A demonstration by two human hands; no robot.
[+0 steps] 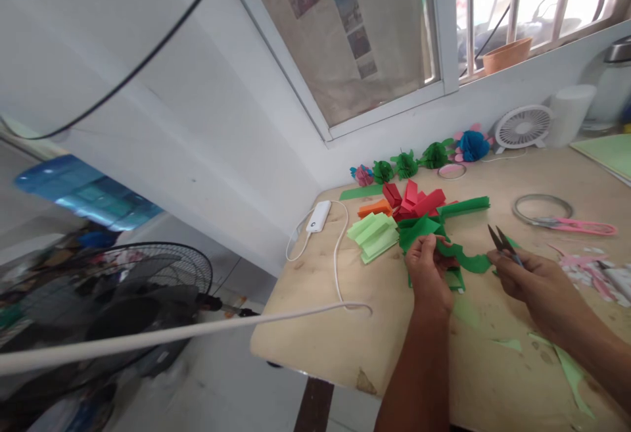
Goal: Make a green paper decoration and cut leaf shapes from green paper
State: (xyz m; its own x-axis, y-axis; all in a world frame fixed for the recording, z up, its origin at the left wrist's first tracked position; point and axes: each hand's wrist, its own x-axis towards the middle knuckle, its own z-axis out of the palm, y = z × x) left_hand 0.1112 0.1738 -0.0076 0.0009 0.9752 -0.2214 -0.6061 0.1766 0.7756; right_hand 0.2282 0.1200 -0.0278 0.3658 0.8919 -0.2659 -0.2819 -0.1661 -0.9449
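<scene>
My left hand (430, 273) pinches a strip of dark green paper (466, 259) with a scalloped edge, held just above the wooden table (345, 340). My right hand (535, 281) is closed round small black snips (501, 240), whose blades point up and stand slightly apart beside the strip's right end. Behind my hands lie folded paper pieces: light green (373, 233), red (414, 200), orange (374, 208) and dark green (463, 206).
Finished paper flowers (407, 165) line the wall under the window. A white power bank (318, 216) with cable lies at the table's left. A tape roll (542, 208), pink scissors (582, 225), paper scraps, a small white fan (522, 127) and a floor fan (148, 294) are nearby.
</scene>
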